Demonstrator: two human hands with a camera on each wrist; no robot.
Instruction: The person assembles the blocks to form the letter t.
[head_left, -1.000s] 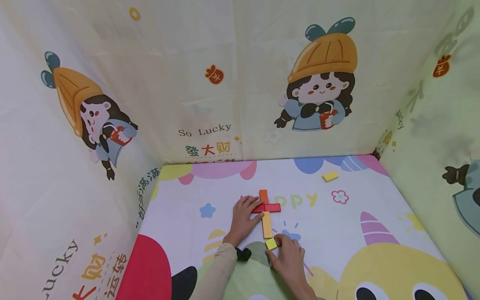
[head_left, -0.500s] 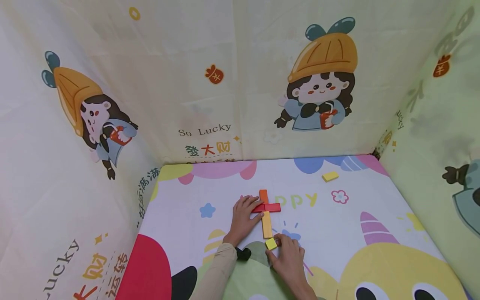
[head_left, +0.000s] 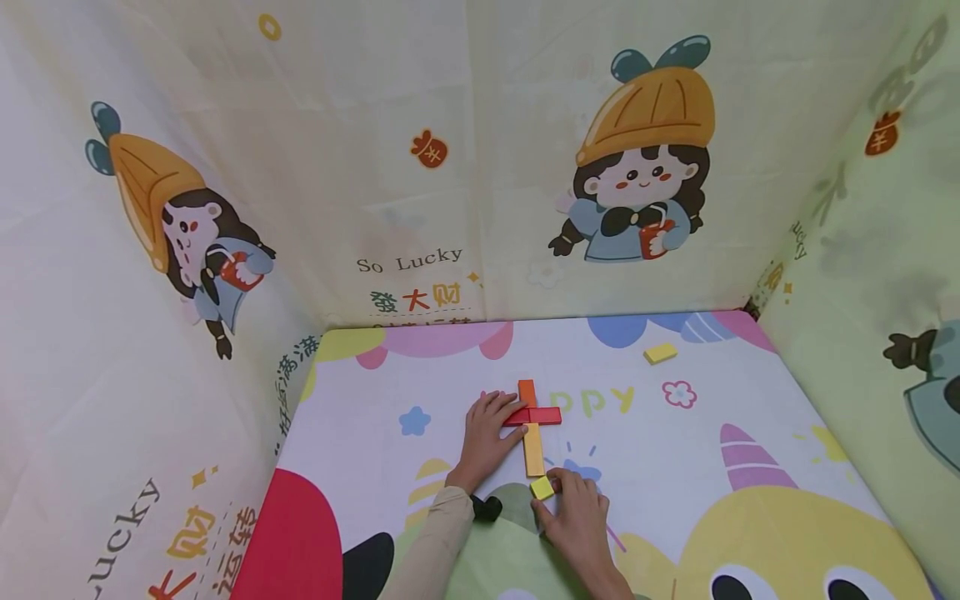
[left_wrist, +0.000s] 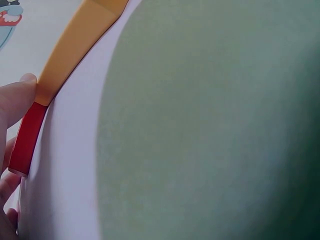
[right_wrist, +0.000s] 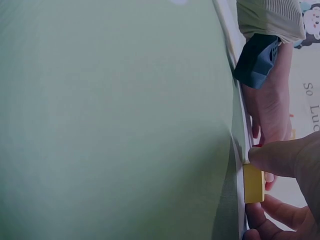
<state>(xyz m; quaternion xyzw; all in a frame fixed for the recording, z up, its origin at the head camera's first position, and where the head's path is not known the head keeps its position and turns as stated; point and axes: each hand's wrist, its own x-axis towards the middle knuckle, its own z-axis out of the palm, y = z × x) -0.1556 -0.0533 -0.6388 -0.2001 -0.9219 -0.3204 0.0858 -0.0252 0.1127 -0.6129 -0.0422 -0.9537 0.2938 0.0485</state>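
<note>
Flat wooden blocks form a cross on the printed mat. An orange block [head_left: 527,392] is at its top, two red blocks [head_left: 546,416] lie crosswise, and a long light-orange block [head_left: 533,450] runs down below them. My left hand [head_left: 486,435] holds the left red block [left_wrist: 28,140] between thumb and fingers, its thumb tip beside the light-orange block's end. With thumb and fingers, my right hand [head_left: 579,515] pinches a small yellow block [right_wrist: 253,183] just below the light-orange block's lower end, slightly turned against it.
Another yellow block [head_left: 661,353] lies alone toward the back right of the mat [head_left: 645,450]. Printed cloth walls [head_left: 517,167] stand behind and at both sides. A dark wrist camera [right_wrist: 257,60] sits at my left wrist.
</note>
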